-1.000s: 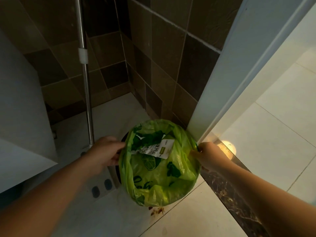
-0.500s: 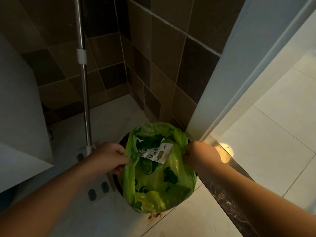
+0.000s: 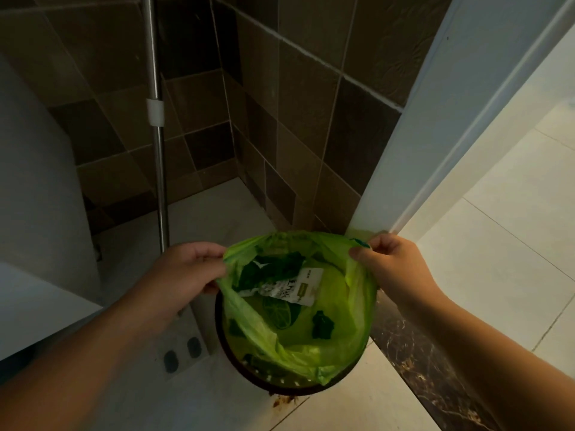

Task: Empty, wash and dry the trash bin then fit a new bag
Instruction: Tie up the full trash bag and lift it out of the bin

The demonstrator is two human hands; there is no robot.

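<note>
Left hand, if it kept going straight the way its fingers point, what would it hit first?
Probably the green bag it already pinches; the left hand points right, toward the right hand. Depth is uncertain.

Bag (image 3: 336, 331) in bin (image 3: 280, 382), pole (image 3: 160, 181) left.

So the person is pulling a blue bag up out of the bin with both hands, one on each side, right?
Not quite: the bag is green, not blue, as the head view shows. The rest holds: the left hand and right hand each pinch one side of its rim above the dark bin.
</note>
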